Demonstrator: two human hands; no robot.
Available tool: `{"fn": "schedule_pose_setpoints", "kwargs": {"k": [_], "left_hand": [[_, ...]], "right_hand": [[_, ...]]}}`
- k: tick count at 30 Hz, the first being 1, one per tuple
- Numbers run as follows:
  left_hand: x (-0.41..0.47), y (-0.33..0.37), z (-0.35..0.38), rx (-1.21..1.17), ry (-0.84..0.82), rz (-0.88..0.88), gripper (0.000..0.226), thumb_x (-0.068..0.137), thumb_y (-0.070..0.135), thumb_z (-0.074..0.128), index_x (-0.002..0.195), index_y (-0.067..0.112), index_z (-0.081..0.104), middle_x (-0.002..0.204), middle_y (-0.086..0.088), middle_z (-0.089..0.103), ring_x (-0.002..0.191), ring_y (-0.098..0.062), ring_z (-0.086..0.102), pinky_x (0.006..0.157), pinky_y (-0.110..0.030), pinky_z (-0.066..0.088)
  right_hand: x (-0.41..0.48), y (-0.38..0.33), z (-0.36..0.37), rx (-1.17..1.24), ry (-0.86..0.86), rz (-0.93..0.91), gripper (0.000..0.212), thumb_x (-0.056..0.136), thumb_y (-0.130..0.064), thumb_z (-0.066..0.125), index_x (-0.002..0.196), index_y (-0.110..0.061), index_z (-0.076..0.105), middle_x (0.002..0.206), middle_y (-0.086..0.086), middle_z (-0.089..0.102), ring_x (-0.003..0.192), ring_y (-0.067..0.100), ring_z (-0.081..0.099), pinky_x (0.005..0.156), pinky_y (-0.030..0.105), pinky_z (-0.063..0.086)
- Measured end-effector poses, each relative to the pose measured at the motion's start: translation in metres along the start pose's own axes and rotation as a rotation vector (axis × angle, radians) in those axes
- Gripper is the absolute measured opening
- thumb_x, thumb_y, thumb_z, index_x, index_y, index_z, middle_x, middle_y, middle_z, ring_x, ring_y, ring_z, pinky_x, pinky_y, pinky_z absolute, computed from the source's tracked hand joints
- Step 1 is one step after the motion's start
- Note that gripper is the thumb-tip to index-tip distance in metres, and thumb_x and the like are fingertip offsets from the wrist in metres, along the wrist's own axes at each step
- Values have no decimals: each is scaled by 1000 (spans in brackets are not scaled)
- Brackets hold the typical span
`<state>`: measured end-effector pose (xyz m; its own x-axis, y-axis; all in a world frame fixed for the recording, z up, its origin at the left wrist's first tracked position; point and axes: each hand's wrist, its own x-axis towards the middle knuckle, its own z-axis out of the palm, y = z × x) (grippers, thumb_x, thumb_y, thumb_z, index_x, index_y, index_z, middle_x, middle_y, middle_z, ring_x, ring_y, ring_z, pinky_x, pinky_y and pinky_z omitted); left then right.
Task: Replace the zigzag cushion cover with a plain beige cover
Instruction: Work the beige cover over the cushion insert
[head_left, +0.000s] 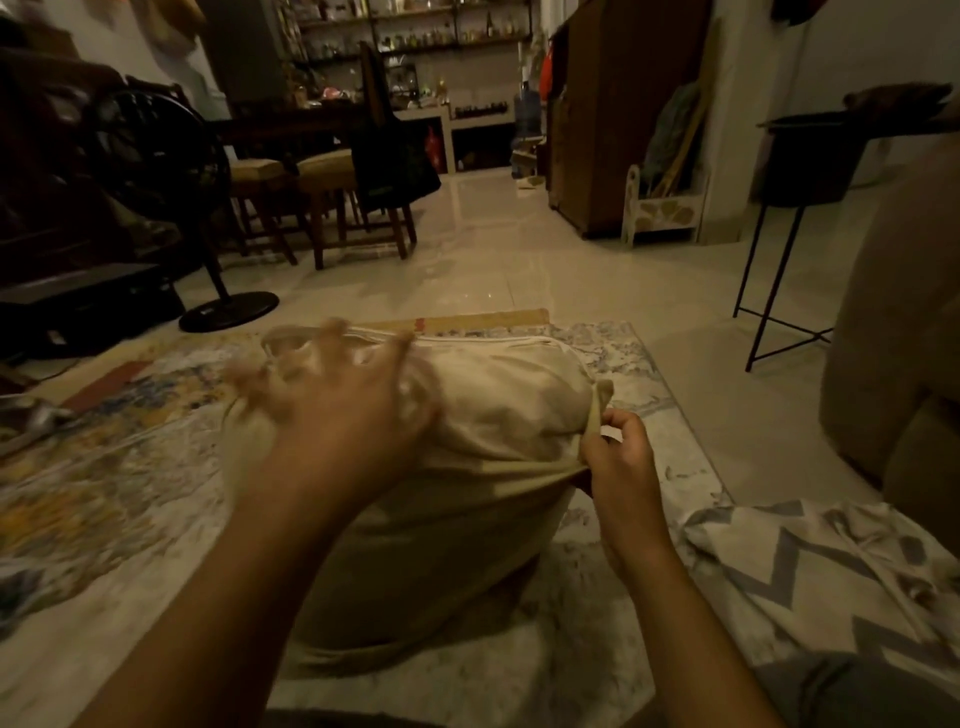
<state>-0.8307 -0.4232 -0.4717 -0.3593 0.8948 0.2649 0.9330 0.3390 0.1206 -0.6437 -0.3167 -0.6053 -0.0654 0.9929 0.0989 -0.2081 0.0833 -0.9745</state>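
Note:
A cushion (509, 384) stands on the rug in front of me, its lower part wrapped in the plain beige cover (426, 561). My left hand (343, 410) is blurred by motion and lies on top of the cushion with fingers spread. My right hand (618, 457) pinches the beige cover's edge at the cushion's right side. The grey-and-white zigzag cover (831, 582) lies crumpled on the rug at the lower right, apart from the cushion.
A patterned rug (130, 467) covers the tiled floor around me. A standing fan (171, 171) is at the left, wooden stools (322, 197) behind it. A black metal side table (800, 197) and a sofa (898, 364) are on the right.

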Motion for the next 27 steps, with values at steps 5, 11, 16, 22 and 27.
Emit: {"fn": "schedule_pose_setpoints", "kwargs": {"k": [5,11,16,22,27], "left_hand": [[9,49,27,129,12,492,53,95,63,35,143,60,13,161,6,15,149,-22,9,113,-69,7],[9,51,35,150,32,565,47,94,67,28,139,60,23,145,10,37,133,-18,34,108,-50,25],[5,45,35,129,-29,543,49,91,68,5,139,67,10,139,3,38,126,-19,38,102,-47,31],[6,44,36,142,-114,473,44,88,74,22,132,75,16,139,1,36,128,-22,33,103,-49,26],[5,40,46,158,-179,452,42,89,73,26,130,72,27,141,2,37,130,-23,31,105,-50,25]], "right_hand": [[0,-6,-20,-61,-53,-9,21,87,-31,56,106,-21,58,69,8,58,63,24,52,57,44,49],[14,-8,-37,-240,204,-105,33,86,-50,67,104,-23,63,86,-1,71,78,12,67,67,31,52],[16,-2,-32,-95,114,-69,43,78,-62,61,104,-30,72,97,-1,73,95,22,69,85,52,57],[0,-8,-23,2,204,-215,29,93,-43,61,85,-18,71,70,-8,63,68,9,56,65,34,47],[-13,-35,-19,29,228,-287,24,96,-25,59,78,-33,71,74,-12,65,76,10,59,75,37,51]]}}
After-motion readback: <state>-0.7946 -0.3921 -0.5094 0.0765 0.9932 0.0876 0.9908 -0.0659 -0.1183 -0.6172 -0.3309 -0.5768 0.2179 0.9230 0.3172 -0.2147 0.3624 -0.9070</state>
